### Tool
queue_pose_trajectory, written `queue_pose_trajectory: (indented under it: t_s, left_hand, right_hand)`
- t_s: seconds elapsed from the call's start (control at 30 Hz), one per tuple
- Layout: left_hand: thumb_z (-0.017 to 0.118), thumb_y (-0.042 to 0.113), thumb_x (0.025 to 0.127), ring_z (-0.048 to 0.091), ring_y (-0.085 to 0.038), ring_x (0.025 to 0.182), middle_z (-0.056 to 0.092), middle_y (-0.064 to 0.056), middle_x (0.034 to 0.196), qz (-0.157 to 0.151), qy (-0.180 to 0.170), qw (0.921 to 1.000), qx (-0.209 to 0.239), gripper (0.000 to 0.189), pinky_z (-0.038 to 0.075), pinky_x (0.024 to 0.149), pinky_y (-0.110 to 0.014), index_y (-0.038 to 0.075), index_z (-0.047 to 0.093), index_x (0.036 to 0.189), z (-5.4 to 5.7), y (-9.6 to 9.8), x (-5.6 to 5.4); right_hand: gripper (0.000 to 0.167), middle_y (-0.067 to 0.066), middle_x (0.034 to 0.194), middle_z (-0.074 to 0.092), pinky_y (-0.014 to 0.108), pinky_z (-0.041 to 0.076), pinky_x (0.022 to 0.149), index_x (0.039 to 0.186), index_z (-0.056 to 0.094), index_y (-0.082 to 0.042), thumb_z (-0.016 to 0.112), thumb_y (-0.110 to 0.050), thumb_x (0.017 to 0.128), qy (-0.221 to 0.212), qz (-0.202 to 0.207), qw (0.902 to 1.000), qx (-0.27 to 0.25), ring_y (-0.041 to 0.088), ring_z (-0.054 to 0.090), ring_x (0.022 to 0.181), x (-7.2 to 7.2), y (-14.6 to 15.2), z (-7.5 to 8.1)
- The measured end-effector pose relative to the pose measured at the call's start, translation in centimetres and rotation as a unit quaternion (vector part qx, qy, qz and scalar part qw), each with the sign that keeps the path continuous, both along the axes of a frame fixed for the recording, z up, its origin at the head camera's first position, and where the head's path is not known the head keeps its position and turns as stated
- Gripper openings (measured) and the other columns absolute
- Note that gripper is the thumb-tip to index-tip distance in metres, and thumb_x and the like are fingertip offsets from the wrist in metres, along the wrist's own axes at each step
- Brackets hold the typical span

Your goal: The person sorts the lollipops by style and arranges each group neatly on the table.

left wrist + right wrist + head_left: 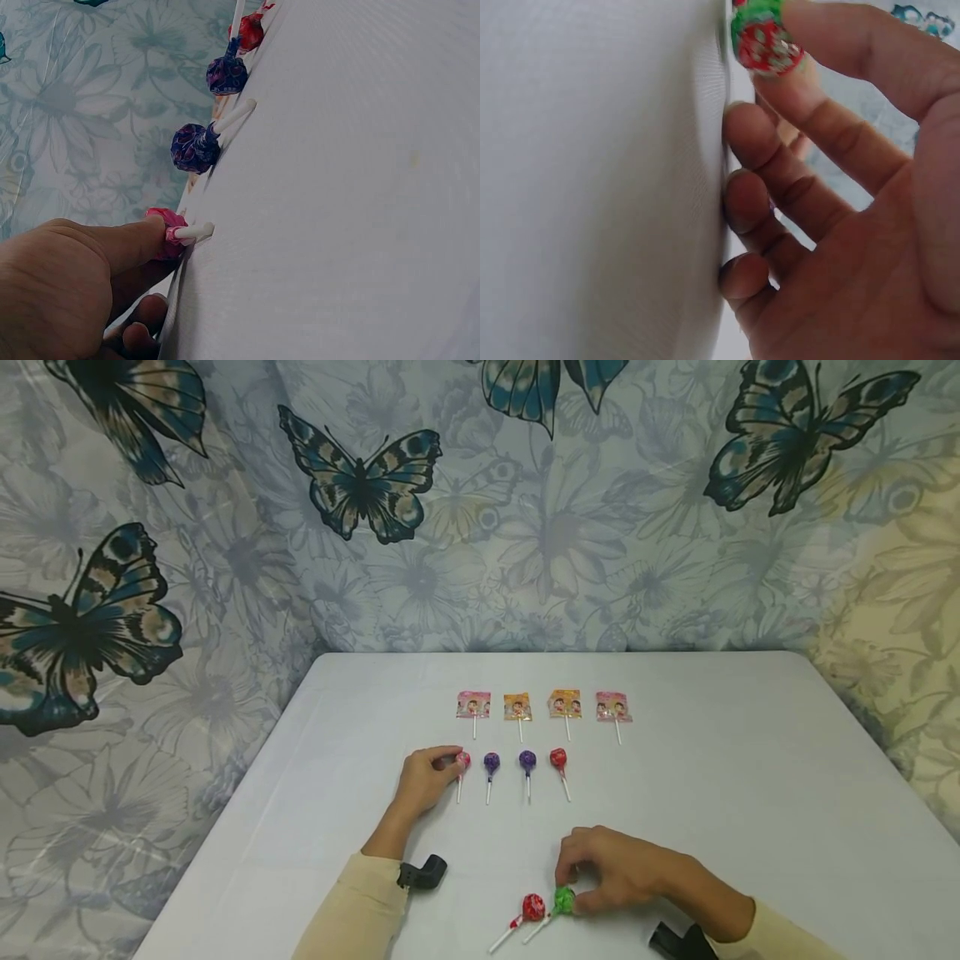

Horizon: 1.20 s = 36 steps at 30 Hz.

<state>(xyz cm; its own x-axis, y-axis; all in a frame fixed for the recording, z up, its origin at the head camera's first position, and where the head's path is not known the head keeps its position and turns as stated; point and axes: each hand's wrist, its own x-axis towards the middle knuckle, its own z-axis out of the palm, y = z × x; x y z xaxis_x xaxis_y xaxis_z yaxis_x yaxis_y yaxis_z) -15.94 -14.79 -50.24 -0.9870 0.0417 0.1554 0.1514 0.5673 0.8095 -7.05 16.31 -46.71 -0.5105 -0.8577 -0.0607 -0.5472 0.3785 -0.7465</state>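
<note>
At the left end of a row of lollipops, my left hand (423, 778) pinches the head of a pink lollipop (174, 234) between thumb and finger. Its white stick lies toward me. To its right lie two purple lollipops (491, 763) and a red lollipop (558, 759). Nearer the front edge, my right hand (618, 870) has its thumb and index finger about the head of a green lollipop (564, 900). Just left of that lies another red lollipop (533, 907), its stick angled to the lower left. In the right wrist view the other fingers rest against the tabletop.
Behind the row lie several flat lollipops in pink and orange packets (517, 706), sticks toward me. All sit on a white table (712, 760). A butterfly-patterned backdrop (585, 543) rises behind and at the sides. Each wrist carries a black camera mount (423, 872).
</note>
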Motion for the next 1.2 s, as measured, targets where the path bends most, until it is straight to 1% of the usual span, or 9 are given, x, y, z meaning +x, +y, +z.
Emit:
queue_pose_trajectory:
  t_s: [0.23, 0.37, 0.53, 0.63, 0.73, 0.8, 0.9, 1.03, 1.2]
  left_hand:
    - [0.077, 0.01, 0.082, 0.052, -0.013, 0.072, 0.062, 0.001, 0.079, -0.006, 0.01, 0.9999, 0.0, 0.023, 0.044, 0.064, -0.03, 0.01, 0.076, 0.104, -0.27, -0.08, -0.06]
    - [0.076, 0.011, 0.083, 0.052, -0.013, 0.072, 0.062, 0.001, 0.08, -0.006, 0.009, 0.9999, -0.003, 0.022, 0.044, 0.065, -0.03, 0.01, 0.076, 0.105, -0.27, -0.07, -0.06]
    - [0.077, 0.012, 0.083, 0.052, -0.013, 0.072, 0.062, 0.001, 0.079, -0.005, 0.004, 1.0, -0.001, 0.023, 0.044, 0.064, -0.031, 0.011, 0.076, 0.105, -0.18, -0.03, 0.04]
    - [0.077, 0.012, 0.083, 0.052, -0.014, 0.072, 0.062, 0.001, 0.079, -0.004, 0.002, 1.0, 0.001, 0.023, 0.044, 0.064, -0.031, 0.011, 0.076, 0.106, -0.2, -0.07, 0.04]
    - [0.077, 0.012, 0.083, 0.052, -0.014, 0.072, 0.062, 0.002, 0.08, -0.004, 0.001, 1.0, 0.001, 0.023, 0.044, 0.064, -0.031, 0.011, 0.076, 0.106, -0.21, -0.09, 0.0]
    - [0.076, 0.011, 0.083, 0.052, -0.014, 0.072, 0.062, 0.001, 0.08, -0.004, 0.002, 1.0, 0.001, 0.023, 0.044, 0.064, -0.031, 0.011, 0.076, 0.106, -0.17, -0.08, -0.01]
    - [0.076, 0.011, 0.083, 0.052, -0.013, 0.073, 0.062, 0.001, 0.08, -0.004, 0.001, 1.0, 0.002, 0.022, 0.044, 0.065, -0.03, 0.011, 0.076, 0.105, -0.14, -0.07, -0.03]
    - [0.076, 0.011, 0.083, 0.053, -0.013, 0.073, 0.064, 0.0, 0.083, -0.004, 0.002, 1.0, 0.0, 0.022, 0.044, 0.066, -0.031, 0.011, 0.076, 0.106, -0.15, -0.09, -0.08]
    - [0.076, 0.012, 0.084, 0.053, -0.014, 0.072, 0.063, 0.001, 0.082, -0.008, 0.004, 0.9999, -0.004, 0.023, 0.044, 0.065, -0.031, 0.01, 0.075, 0.107, -0.05, -0.08, 0.02]
  right_hand:
    - [0.02, -0.016, 0.087, 0.062, 0.026, 0.049, 0.073, 0.097, 0.068, -0.027, 0.074, -0.014, 0.082, -0.042, -0.023, 0.997, -0.061, 0.008, 0.058, 0.081, -0.27, 0.49, -0.26]
    - [0.024, -0.01, 0.084, 0.063, 0.027, 0.05, 0.067, 0.099, 0.068, -0.022, 0.073, -0.007, 0.082, -0.073, -0.029, 0.9922, -0.097, 0.009, 0.058, 0.076, -0.4, 0.7, -0.37]
    - [0.024, -0.001, 0.087, 0.063, 0.027, 0.05, 0.065, 0.105, 0.068, -0.016, 0.069, -0.004, 0.084, -0.111, -0.033, 0.9854, -0.125, 0.009, 0.057, 0.078, -0.57, 0.83, -0.46]
    - [0.023, 0.003, 0.088, 0.062, 0.027, 0.048, 0.065, 0.107, 0.068, -0.013, 0.066, -0.004, 0.086, -0.111, -0.036, 0.9834, -0.139, 0.01, 0.055, 0.079, -0.66, 0.88, -0.42]
    - [0.021, 0.004, 0.09, 0.062, 0.028, 0.049, 0.069, 0.108, 0.068, -0.01, 0.065, -0.004, 0.088, -0.117, -0.043, 0.981, -0.149, 0.011, 0.055, 0.081, -0.73, 0.92, -0.4]
    - [0.02, 0.004, 0.092, 0.063, 0.029, 0.049, 0.072, 0.109, 0.068, -0.008, 0.064, -0.005, 0.089, -0.126, -0.052, 0.9794, -0.149, 0.011, 0.055, 0.082, -0.74, 0.93, -0.38]
    - [0.019, 0.001, 0.09, 0.06, 0.028, 0.048, 0.07, 0.109, 0.067, -0.008, 0.067, -0.009, 0.09, -0.13, -0.074, 0.9788, -0.14, 0.011, 0.054, 0.082, -0.73, 0.83, -0.39]
    - [0.016, -0.003, 0.086, 0.057, 0.026, 0.046, 0.066, 0.106, 0.067, -0.012, 0.069, -0.015, 0.09, -0.114, -0.104, 0.9803, -0.123, 0.011, 0.052, 0.079, -0.73, 0.6, -0.43]
    - [0.02, 0.001, 0.097, 0.065, 0.028, 0.048, 0.076, 0.11, 0.071, -0.013, 0.067, -0.018, 0.092, -0.085, -0.125, 0.9821, -0.112, 0.015, 0.057, 0.086, -0.89, 0.71, -0.57]
